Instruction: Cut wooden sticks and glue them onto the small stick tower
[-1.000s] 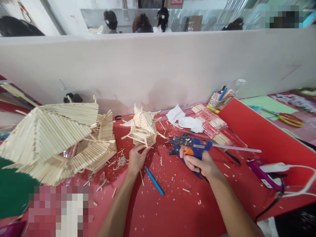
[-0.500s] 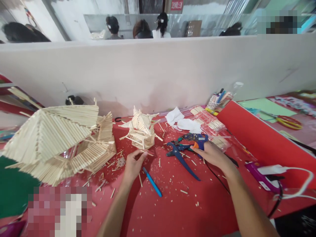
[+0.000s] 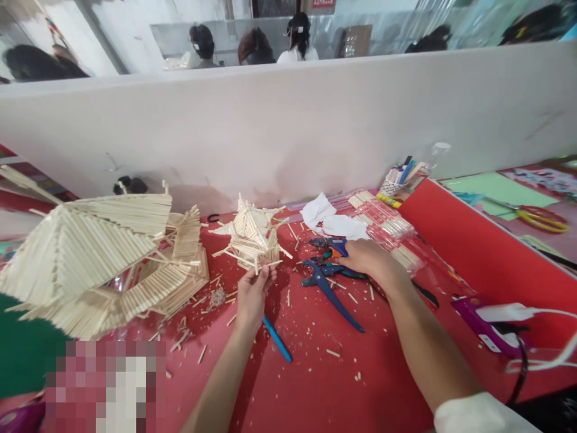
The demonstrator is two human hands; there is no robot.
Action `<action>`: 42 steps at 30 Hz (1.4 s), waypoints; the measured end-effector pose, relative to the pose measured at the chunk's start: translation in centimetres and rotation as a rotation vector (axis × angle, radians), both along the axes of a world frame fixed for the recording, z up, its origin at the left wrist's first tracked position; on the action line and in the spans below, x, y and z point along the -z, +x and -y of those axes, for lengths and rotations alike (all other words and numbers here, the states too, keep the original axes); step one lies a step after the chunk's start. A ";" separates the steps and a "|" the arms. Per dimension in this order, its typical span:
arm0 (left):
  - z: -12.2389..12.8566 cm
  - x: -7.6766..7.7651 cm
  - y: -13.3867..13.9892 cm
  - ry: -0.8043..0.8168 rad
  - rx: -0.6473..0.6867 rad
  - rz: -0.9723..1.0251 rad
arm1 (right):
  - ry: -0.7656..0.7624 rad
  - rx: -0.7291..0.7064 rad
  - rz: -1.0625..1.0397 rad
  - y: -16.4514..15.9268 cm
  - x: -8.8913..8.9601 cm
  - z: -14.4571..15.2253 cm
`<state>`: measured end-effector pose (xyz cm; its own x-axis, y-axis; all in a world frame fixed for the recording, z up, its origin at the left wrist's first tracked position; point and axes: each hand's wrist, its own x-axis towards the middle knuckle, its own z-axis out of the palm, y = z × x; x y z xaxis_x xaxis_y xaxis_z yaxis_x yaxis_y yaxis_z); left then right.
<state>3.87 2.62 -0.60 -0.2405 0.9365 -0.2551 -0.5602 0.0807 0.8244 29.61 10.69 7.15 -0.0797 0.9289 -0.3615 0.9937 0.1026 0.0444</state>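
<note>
My left hand [image 3: 255,291] pinches a short wooden stick [image 3: 274,263] just in front of a small pagoda-like model [image 3: 252,231] built of sticks. Whether the stick touches the model I cannot tell. Wrapped round a blue glue gun [image 3: 337,246] with an orange trigger is my right hand [image 3: 365,260]; its nozzle points left toward the small model. Dark blue cutting pliers [image 3: 331,294] lie just below the gun. A blue pen [image 3: 277,339] rests on the red tabletop below my left hand, partly hidden by it.
A large stick-built pavilion [image 3: 99,252] fills the left side. Stick packs [image 3: 383,219], white tissue [image 3: 331,219] and a pen cup [image 3: 394,183] stand behind my right hand. A purple power strip [image 3: 489,328] with cables lies right, before a red board [image 3: 478,246]. Stick offcuts litter the table.
My right hand has moved left with the glue gun, bringing it nearer the small model. My left hand has shifted slightly up and right with the stick, closer to the model.
</note>
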 end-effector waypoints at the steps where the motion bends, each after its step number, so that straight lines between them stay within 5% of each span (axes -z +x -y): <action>1: -0.1 0.0 0.3 0.000 -0.001 0.005 | -0.013 -0.008 -0.001 -0.3 0.0 -0.5; 35: 0.0 -0.6 2.3 0.053 -0.146 0.054 | -0.075 -0.073 -0.037 -1.1 1.0 -1.8; 42: -0.2 -0.7 2.4 0.065 -0.141 0.016 | 0.140 -0.140 -0.118 -1.3 -0.6 -0.4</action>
<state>6.27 2.80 0.05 -0.3668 0.9085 -0.2002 -0.5756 -0.0526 0.8160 28.32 11.13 7.79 -0.2451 0.9465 -0.2101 0.9695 0.2406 -0.0474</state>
